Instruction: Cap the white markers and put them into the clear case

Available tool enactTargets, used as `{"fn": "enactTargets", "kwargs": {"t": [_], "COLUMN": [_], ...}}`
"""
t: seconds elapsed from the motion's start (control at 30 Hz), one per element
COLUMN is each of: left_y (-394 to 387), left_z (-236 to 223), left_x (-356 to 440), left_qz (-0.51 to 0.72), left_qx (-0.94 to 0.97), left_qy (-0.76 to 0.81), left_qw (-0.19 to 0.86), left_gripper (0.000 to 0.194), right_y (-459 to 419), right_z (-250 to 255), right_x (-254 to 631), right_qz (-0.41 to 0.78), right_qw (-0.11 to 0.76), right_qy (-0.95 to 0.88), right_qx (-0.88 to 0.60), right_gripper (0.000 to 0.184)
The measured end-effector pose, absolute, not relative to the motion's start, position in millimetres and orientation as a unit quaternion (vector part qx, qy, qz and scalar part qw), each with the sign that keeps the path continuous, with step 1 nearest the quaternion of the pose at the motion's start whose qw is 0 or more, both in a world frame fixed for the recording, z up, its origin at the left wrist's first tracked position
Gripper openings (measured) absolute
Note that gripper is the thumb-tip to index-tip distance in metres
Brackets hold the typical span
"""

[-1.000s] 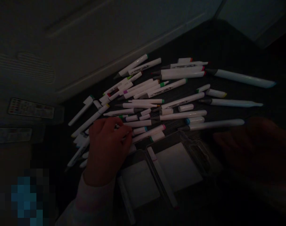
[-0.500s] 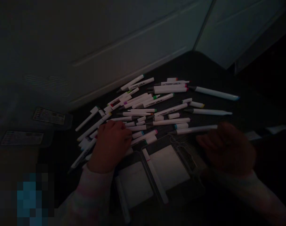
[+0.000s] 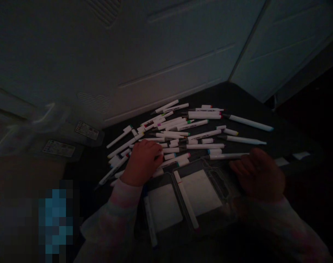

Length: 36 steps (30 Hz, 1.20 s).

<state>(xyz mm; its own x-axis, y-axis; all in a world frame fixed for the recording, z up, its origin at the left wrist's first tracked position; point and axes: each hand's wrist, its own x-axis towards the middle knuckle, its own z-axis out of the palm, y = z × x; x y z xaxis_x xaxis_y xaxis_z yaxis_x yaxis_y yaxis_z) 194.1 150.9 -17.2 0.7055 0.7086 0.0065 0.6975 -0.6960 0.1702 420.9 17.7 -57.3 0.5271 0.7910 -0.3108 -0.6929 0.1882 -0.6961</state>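
Observation:
My left hand (image 3: 143, 162) rests over the left part of a spread of white markers, its fingers curled and thumb drawn in. Whatever lies between its fingers is hidden. To the right, my right hand (image 3: 261, 175) is curled beside the end of a white marker (image 3: 228, 156); I cannot tell if it touches it, and the inside of the hand is dark. Between my arms lies an open clear case (image 3: 170, 179) with pale panels. One marker with a red band (image 3: 186, 201) lies along its middle, and a blue-ended marker (image 3: 150, 219) along its left side.
Several markers and loose caps cover the dark tabletop (image 3: 289, 137). A pale moulded panel (image 3: 169, 69) rises behind. Two clear cases with printed labels (image 3: 59, 148) are at the left. White pieces (image 3: 300, 156) lie near the right edge. The scene is very dim.
The view has shifted, showing more of the panel behind. My right hand has come in from the right to the marker's end. My left hand has stayed at the markers, fingers curled.

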Motion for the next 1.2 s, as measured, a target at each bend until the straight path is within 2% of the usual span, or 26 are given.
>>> {"fn": "enactTargets", "kwargs": {"t": [0.13,0.2,0.33,0.4,0.5,0.63,0.73,0.83,0.9,1.03,1.13,1.2], "left_y": [144.7,139.9,134.7,134.7,134.5,132.6,132.9,134.8,135.9,137.4,138.6,139.7], "left_z": [-14.1,-8.4,4.0,8.6,13.4,14.8,10.6,2.5,-3.2,-12.3,-19.3,-25.0], "left_x": [192.4,191.7,187.3,186.1,187.8,193.3,194.8,191.7,187.7,180.2,178.9,180.2], "left_qz": [0.187,0.248,0.389,0.432,0.436,0.412,0.407,0.419,0.429,0.392,0.314,0.275], "left_qx": [0.87,0.804,0.545,0.414,0.288,0.215,0.235,0.327,0.424,0.648,0.794,0.856], "left_qy": [0.399,0.422,0.39,0.333,0.282,0.273,0.304,0.372,0.431,0.507,0.465,0.404], "left_qw": [0.222,0.338,0.632,0.729,0.805,0.842,0.829,0.761,0.672,0.411,0.235,0.167], "left_gripper": [0.013,0.013,0.014,0.017,0.016,0.012,0.016,0.02,0.02,0.017,0.017,0.018], "right_y": [18.7,18.4,17.4,17.1,16.4,14.8,14.9,16.3,17.2,17.8,17.4,17.1], "right_z": [-57.3,-57.4,-56.6,-55.6,-54.6,-56.5,-59.2,-61.1,-61.8,-62.4,-61.9,-61.4], "right_x": [419.9,419.8,420.5,420.8,421.2,422.1,422.2,421.1,420.1,418.9,418.6,418.5], "right_qz": [0.486,0.485,0.477,0.476,0.483,0.476,0.476,0.477,0.473,0.477,0.474,0.471], "right_qw": [0.766,0.765,0.759,0.754,0.749,0.748,0.75,0.756,0.759,0.76,0.757,0.759], "right_qy": [-0.048,-0.039,-0.005,0.001,-0.008,0.005,0.0,-0.03,-0.045,-0.081,-0.093,-0.088], "right_qx": [-0.419,-0.422,-0.444,-0.453,-0.454,-0.463,-0.459,-0.447,-0.445,-0.435,-0.44,-0.442], "right_gripper": [0.043,0.043,0.044,0.044,0.045,0.042,0.041,0.044,0.045,0.044,0.043,0.042]}}
